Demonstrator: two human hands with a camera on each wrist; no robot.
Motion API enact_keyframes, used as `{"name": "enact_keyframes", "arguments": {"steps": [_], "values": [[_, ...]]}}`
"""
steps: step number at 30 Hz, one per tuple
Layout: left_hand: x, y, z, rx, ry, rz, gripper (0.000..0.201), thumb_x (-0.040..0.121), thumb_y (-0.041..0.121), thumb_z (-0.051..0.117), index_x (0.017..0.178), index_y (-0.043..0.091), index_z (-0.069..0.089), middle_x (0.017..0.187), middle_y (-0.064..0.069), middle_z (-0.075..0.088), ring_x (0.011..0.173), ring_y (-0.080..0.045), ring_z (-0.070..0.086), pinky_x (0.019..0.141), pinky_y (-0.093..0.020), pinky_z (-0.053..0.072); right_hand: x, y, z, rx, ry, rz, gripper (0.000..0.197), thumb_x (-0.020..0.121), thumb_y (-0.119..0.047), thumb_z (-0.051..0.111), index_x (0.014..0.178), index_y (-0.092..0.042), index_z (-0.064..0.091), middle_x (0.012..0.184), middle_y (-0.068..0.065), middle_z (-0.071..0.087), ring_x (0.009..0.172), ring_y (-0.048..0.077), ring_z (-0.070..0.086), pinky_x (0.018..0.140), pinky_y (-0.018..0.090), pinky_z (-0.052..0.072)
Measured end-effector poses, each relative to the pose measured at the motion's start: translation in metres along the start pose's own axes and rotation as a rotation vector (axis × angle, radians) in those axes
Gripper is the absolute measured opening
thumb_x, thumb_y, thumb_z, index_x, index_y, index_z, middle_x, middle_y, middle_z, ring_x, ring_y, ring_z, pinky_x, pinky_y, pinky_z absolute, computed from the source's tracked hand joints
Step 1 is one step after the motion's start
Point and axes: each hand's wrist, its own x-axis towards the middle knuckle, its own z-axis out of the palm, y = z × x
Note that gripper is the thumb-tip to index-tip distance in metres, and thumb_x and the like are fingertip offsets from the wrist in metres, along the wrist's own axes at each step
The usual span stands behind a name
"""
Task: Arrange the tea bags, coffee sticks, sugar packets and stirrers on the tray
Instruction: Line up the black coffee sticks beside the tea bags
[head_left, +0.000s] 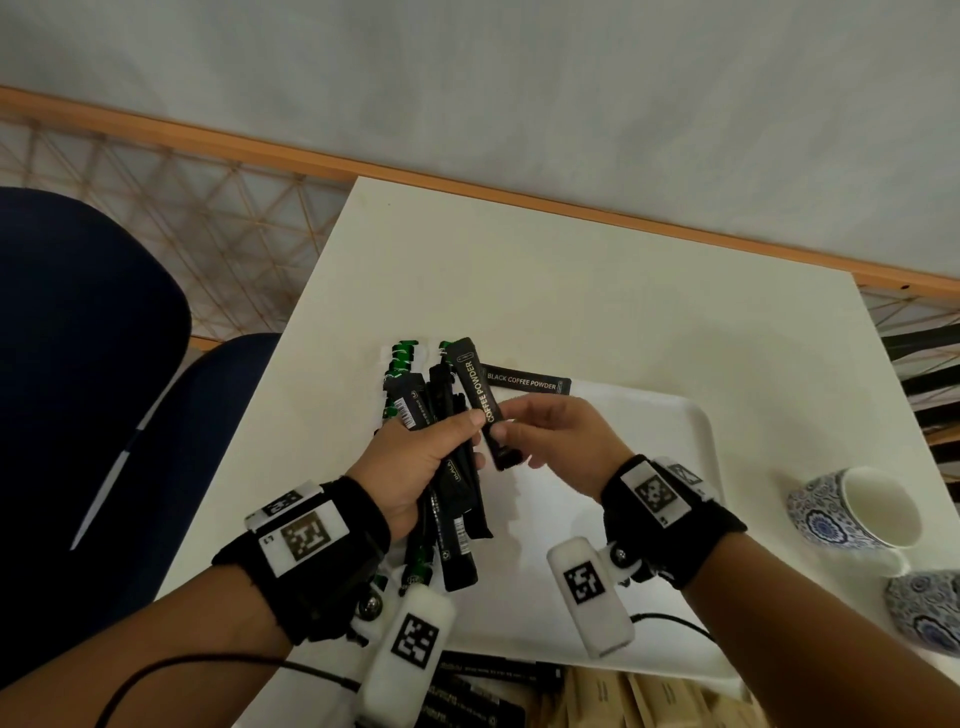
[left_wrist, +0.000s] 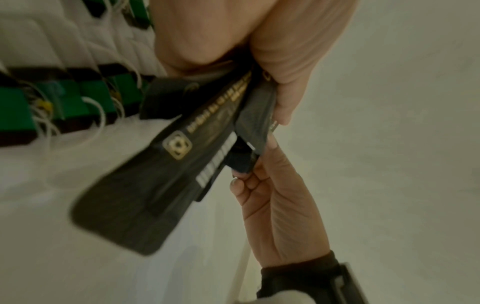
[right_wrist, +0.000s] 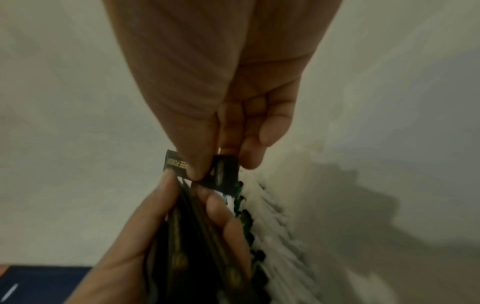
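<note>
Flat black foil sticks, gold "COFFEE POWDER" print
Left hand (head_left: 415, 457) grips a bunch (head_left: 457, 525); right hand (head_left: 561, 441) pinches one stick (head_left: 480, 395).

Head cam looks down at table (head_left: 597, 291); both wrist cams close-up, sharing coffee sticks (head_left: 457, 499).

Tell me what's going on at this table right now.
A person is sorting black coffee sticks over a white tray. The left hand grips a bundle of sticks, while the right hand pinches a single coffee stick out of it. One stick already lies at the tray's far edge, beside a row of green-tagged tea bags.
</note>
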Motion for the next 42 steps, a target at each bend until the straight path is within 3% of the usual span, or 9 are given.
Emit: {"name": "enact_keyframes", "arguments": {"steps": [3, 6, 11, 18, 24, 28, 32, 35, 42], "values": [[0.0, 0.0, -0.006, -0.018, 0.01, -0.043, 0.011, 0.083, 0.014, 0.07, 0.087, 0.005, 0.066, 0.075, -0.007, 0.063, 0.064, -0.021, 0.064, 0.075, -0.04, 0.054, 0.008, 0.01, -0.015, -0.154, 0.19, -0.014, 0.02, 0.088, -0.016, 0.063, 0.085, -0.035, 0.07, 0.067, -0.01, 0.068, 0.061, 0.006, 0.059, 0.058, 0.016, 0.042], [-0.001, 0.0, -0.011, -0.034, 0.009, -0.06, 0.011, 0.084, 0.012, 0.069, 0.091, 0.004, 0.065, 0.076, -0.007, 0.063, 0.064, -0.02, 0.064, 0.073, -0.039, 0.054, 0.014, 0.019, -0.032, -0.388, 0.311, 0.019, 0.014, 0.086, -0.019, 0.063, 0.09, -0.03, 0.071, 0.072, -0.011, 0.066, 0.066, 0.008, 0.06, 0.058, 0.013, 0.042], [0.003, -0.006, -0.013, -0.005, 0.049, -0.08, 0.019, 0.081, 0.008, 0.072, 0.098, 0.005, 0.065, 0.081, -0.01, 0.064, 0.069, -0.021, 0.067, 0.07, -0.036, 0.056, 0.011, 0.017, -0.025, 0.075, 0.253, 0.14, 0.009, 0.085, -0.003, 0.062, 0.085, -0.012, 0.063, 0.075, 0.005, 0.072, 0.069, 0.021, 0.067, 0.066, 0.03, 0.056], [0.002, -0.01, -0.003, 0.115, 0.072, 0.012, 0.017, 0.078, 0.006, 0.074, 0.094, 0.003, 0.069, 0.077, -0.013, 0.07, 0.071, -0.023, 0.065, 0.07, -0.035, 0.051, 0.002, 0.007, -0.001, 0.336, 0.051, 0.16, 0.018, 0.086, -0.007, 0.063, 0.075, -0.015, 0.052, 0.085, 0.012, 0.071, 0.073, 0.02, 0.067, 0.06, 0.025, 0.049], [-0.001, -0.002, -0.009, 0.418, 0.038, 0.093, 0.018, 0.077, 0.003, 0.074, 0.093, 0.004, 0.065, 0.074, -0.008, 0.067, 0.065, -0.02, 0.065, 0.063, -0.031, 0.053, 0.0, 0.008, -0.021, 0.449, 0.202, 0.039, 0.027, 0.087, -0.002, 0.06, 0.108, -0.019, 0.063, 0.078, 0.001, 0.066, 0.069, 0.013, 0.064, 0.06, 0.024, 0.05], [-0.001, -0.003, -0.01, 0.464, 0.094, 0.126, 0.024, 0.078, 0.006, 0.073, 0.099, 0.001, 0.063, 0.075, -0.009, 0.066, 0.067, -0.02, 0.065, 0.064, -0.032, 0.056, -0.005, 0.009, -0.036, 0.15, 0.133, 0.019, 0.024, 0.084, -0.002, 0.066, 0.089, -0.024, 0.074, 0.072, -0.001, 0.065, 0.065, 0.009, 0.061, 0.061, 0.019, 0.049], [0.001, -0.005, -0.01, 0.405, 0.138, 0.125, 0.02, 0.078, 0.003, 0.071, 0.096, 0.001, 0.063, 0.066, -0.004, 0.065, 0.065, -0.021, 0.065, 0.074, -0.04, 0.056, -0.014, 0.015, -0.034, -0.186, -0.019, 0.063, 0.015, 0.081, -0.02, 0.074, 0.091, -0.031, 0.076, 0.081, -0.01, 0.073, 0.066, -0.004, 0.059, 0.06, 0.005, 0.039], [0.001, -0.005, -0.01, 0.39, 0.141, 0.14, 0.011, 0.079, 0.003, 0.069, 0.088, 0.005, 0.063, 0.064, -0.004, 0.065, 0.065, -0.022, 0.064, 0.072, -0.038, 0.056, -0.013, 0.017, -0.031, -0.258, -0.062, 0.037, 0.011, 0.083, -0.02, 0.072, 0.089, -0.028, 0.077, 0.075, -0.004, 0.071, 0.057, -0.001, 0.053, 0.055, 0.007, 0.037], [0.0, 0.0, -0.012, 0.287, 0.113, 0.093, 0.011, 0.081, 0.007, 0.07, 0.09, 0.008, 0.063, 0.074, -0.007, 0.064, 0.065, -0.018, 0.066, 0.065, -0.034, 0.055, 0.024, 0.029, -0.047, -0.576, 0.289, -0.05, 0.013, 0.087, -0.021, 0.064, 0.092, -0.028, 0.074, 0.089, 0.0, 0.063, 0.084, 0.015, 0.059, 0.076, 0.028, 0.045]]}}
